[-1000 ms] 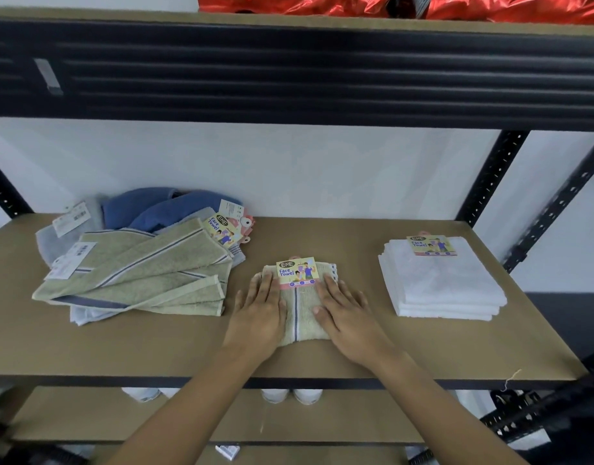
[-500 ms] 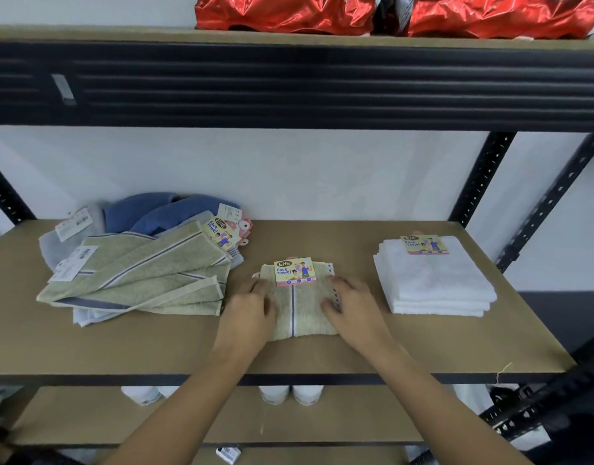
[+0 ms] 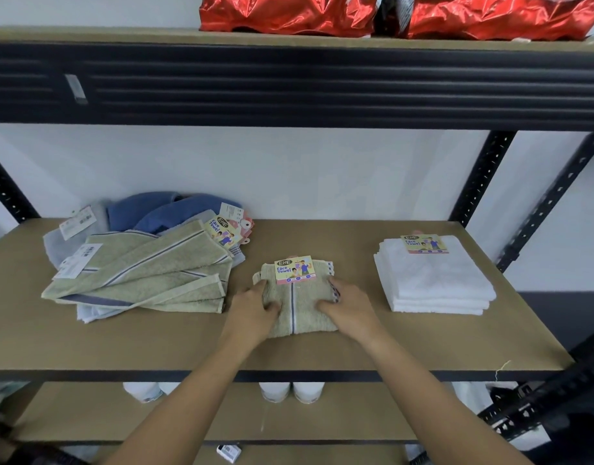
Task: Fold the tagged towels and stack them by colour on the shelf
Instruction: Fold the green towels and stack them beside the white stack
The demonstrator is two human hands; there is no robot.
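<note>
The brown shelf (image 3: 322, 344) of a dark metal rack spans the view, with a black beam (image 3: 289, 85) overhead and shiny red bags (image 3: 289, 11) on the board above it. On the left of the shelf lies a loose pile of olive towels (image 3: 148, 280) with grey-blue stripes, spread over pale ones, with blue towels (image 3: 148, 209) bunched behind against the wall and paper tags poking out. On the right, well apart, sits a neat stack of white towels (image 3: 433, 280) with a tag on top. Between the two, near the middle of the shelf, lies the folded olive towel (image 3: 302, 310), its stripe running towards the person. The left hand (image 3: 252, 310) has its grip on the towel's left edge, fingers curled in against the cloth. The right hand (image 3: 349, 307) takes the right edge the same way, fingers bent round the fold. A "Face Towel" tag (image 3: 294, 269) rests on the towel's far end, just beyond both hands.
</note>
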